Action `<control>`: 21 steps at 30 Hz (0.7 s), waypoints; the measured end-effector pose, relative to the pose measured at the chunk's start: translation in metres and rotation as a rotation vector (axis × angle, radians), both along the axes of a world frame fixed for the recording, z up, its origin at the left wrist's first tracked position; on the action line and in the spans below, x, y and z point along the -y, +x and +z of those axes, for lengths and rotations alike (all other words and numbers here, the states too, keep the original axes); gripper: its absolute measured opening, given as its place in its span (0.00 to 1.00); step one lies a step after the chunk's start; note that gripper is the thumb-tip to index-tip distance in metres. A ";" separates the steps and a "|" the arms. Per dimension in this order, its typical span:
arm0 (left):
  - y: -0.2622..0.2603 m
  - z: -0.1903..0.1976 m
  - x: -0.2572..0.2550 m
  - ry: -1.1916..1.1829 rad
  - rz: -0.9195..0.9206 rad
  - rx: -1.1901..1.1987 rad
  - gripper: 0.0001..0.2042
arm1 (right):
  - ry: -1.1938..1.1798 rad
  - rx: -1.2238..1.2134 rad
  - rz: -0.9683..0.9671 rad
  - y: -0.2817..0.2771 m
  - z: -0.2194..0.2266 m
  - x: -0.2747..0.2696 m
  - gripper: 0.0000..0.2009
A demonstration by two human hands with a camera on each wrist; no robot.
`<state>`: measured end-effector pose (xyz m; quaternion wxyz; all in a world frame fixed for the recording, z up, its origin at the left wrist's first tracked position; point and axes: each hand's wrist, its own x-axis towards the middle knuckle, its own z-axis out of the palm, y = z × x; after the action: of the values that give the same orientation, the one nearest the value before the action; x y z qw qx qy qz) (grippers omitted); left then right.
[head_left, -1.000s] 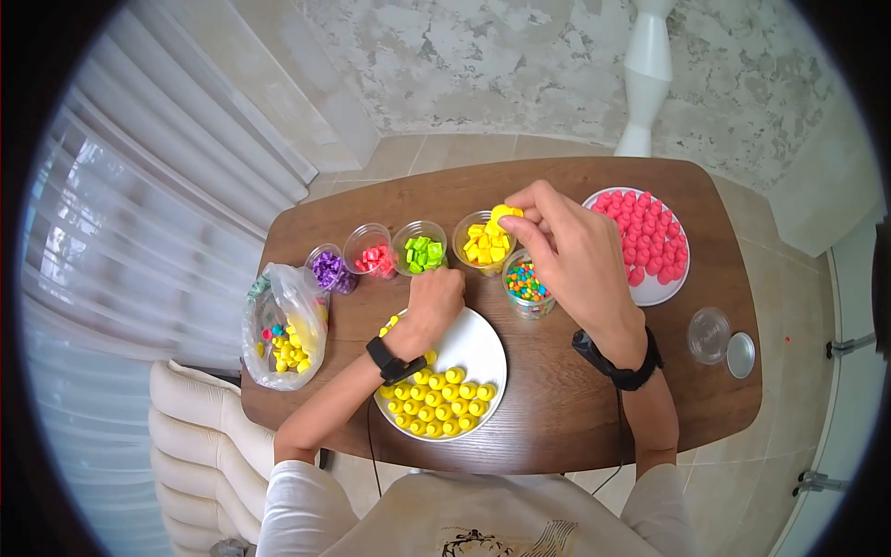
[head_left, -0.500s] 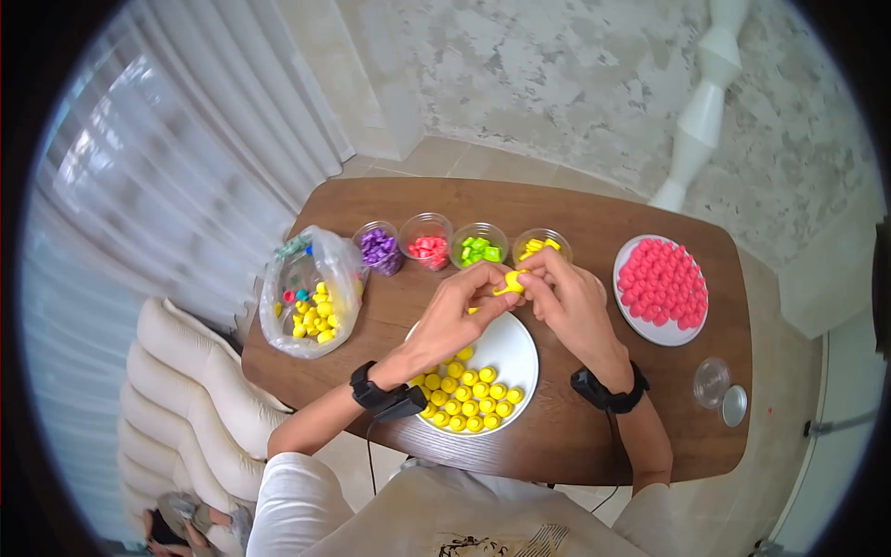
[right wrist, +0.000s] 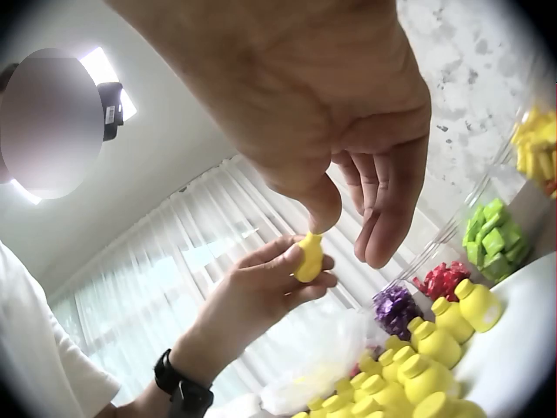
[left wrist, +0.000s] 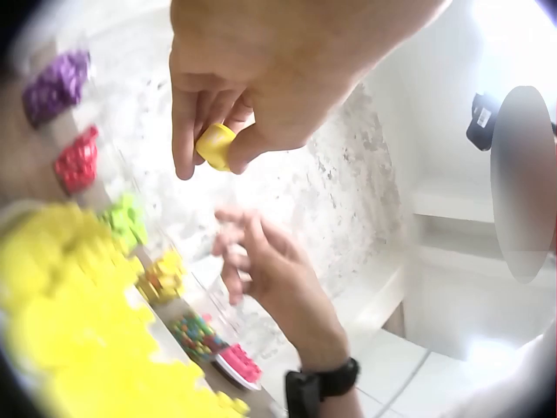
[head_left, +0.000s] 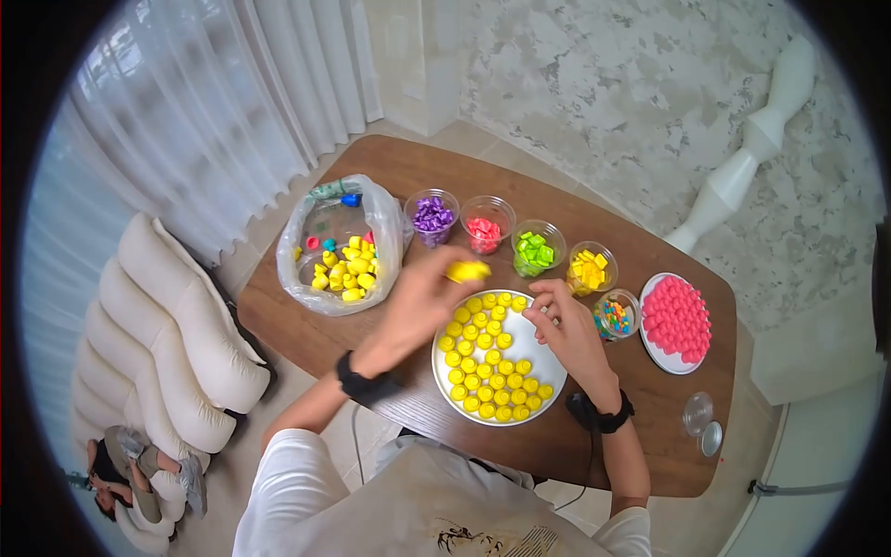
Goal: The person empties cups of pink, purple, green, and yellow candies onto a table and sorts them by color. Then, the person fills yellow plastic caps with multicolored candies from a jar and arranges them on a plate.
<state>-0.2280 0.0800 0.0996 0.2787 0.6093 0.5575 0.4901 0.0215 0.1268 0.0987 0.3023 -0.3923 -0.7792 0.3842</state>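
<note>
In the head view, pinching a small yellow bottle [head_left: 469, 270] between the thumb and fingers of the left hand [head_left: 418, 302], just above the far left edge of a white plate [head_left: 548, 360]. Holding the right hand [head_left: 571, 330] over the plate's far right edge, with fingers loosely bent and apart from the bottle. Seeing many yellow bottles [head_left: 483, 339] crowded on the plate. Finding a plastic bag [head_left: 394, 232] with loose yellow pieces [head_left: 353, 265] at the left end of the desk [head_left: 650, 399]. Seeing beyond the plate a row of clear cups [head_left: 492, 209], holding, from left to right, purple, red, green, yellow and multicolored pieces. Finding pink pieces [head_left: 676, 320] on a second plate [head_left: 679, 369] to the right.

In the left wrist view, clamping the left thumb and fingertips on the same small bottle. Spreading the right fingers apart in the air, well clear of the bottle. Wearing a black band [left wrist: 318, 387] on the right wrist.

In the right wrist view, gripping the bottle narrow end up in the left fingers. Holding the right thumb apart from the right fingers, overlapping the bottle's top only along this line of sight.
</note>
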 end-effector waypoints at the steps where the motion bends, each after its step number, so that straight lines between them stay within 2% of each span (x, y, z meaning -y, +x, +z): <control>1: -0.019 -0.001 0.002 0.069 0.126 -0.046 0.14 | 0.028 0.063 0.000 0.004 -0.004 0.000 0.15; 4: -0.091 -0.016 0.000 0.160 0.423 -0.177 0.13 | 0.106 0.233 -0.001 0.008 -0.013 -0.002 0.15; 5: -0.105 -0.022 0.001 0.161 0.414 -0.164 0.13 | 0.107 0.246 -0.012 0.007 -0.016 -0.003 0.15; 7: -0.126 -0.032 0.001 -0.094 0.552 -0.375 0.13 | 0.309 0.366 -0.019 0.001 -0.021 -0.007 0.16; 11: -0.133 -0.053 0.005 -0.032 0.489 -0.496 0.14 | 0.339 0.415 -0.004 -0.012 -0.029 -0.010 0.16; 13: -0.126 -0.051 0.004 0.235 0.576 -0.524 0.16 | 0.368 0.521 -0.006 -0.014 -0.043 -0.015 0.16; 14: -0.119 -0.041 0.005 0.238 0.570 -0.516 0.16 | 0.369 0.528 -0.013 -0.015 -0.049 -0.017 0.16; 18: -0.085 -0.002 0.005 0.346 0.462 -0.346 0.15 | 0.320 0.537 0.007 -0.017 -0.066 -0.022 0.15; 20: -0.064 0.015 0.002 0.395 0.300 -0.284 0.12 | 0.332 0.527 0.003 -0.014 -0.061 -0.022 0.15; 21: -0.051 0.023 0.000 0.321 0.213 -0.119 0.10 | 0.299 0.467 0.002 -0.010 -0.054 -0.021 0.15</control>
<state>-0.2793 0.0799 0.1226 0.0912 0.6114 0.5489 0.5627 0.0115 0.1479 0.0447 0.1688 -0.4206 -0.8761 0.1644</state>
